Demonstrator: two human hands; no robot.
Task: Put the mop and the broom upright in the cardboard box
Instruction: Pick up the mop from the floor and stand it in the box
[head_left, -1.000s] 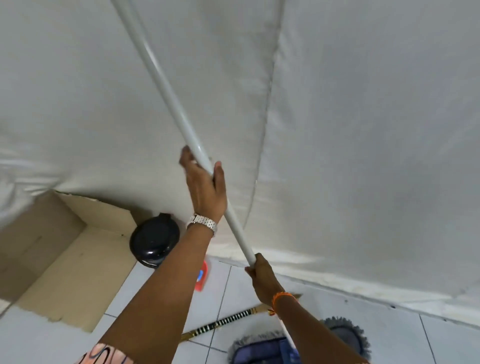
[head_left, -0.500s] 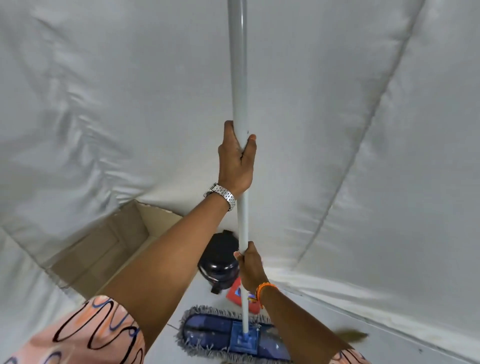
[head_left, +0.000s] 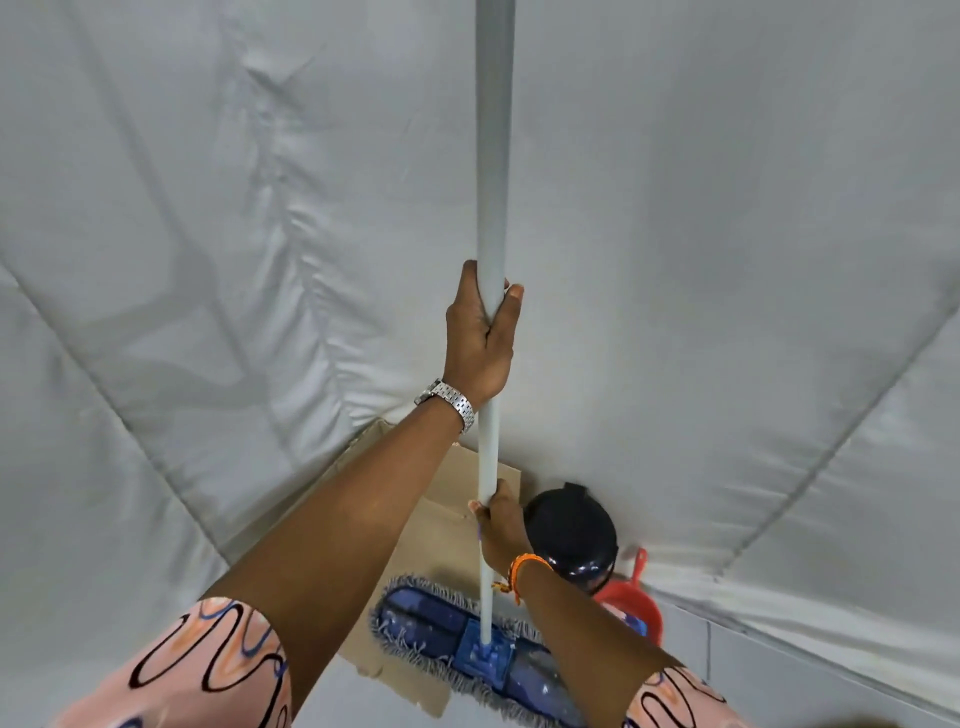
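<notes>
The mop (head_left: 491, 156) has a long grey pole that stands nearly upright and a flat blue fringed head (head_left: 431, 631) at the bottom. My left hand (head_left: 480, 338), with a silver watch, grips the pole high up. My right hand (head_left: 501, 525), with an orange wristband, grips it lower down. The mop head hangs over the lower edge of the brown cardboard box (head_left: 441, 519), whose opening is mostly hidden by my left arm. The broom is not in view.
A black round bin (head_left: 571, 530) stands right of the box, with a red dustpan (head_left: 631, 597) beside it. White fabric sheeting (head_left: 208, 260) covers the walls all around. Pale floor tiles (head_left: 753, 670) show at the lower right.
The pole has swung from a leftward tilt to nearly upright. The mop head has moved left, from the floor tiles to over the cardboard box edge. The broom handle has left the view.
</notes>
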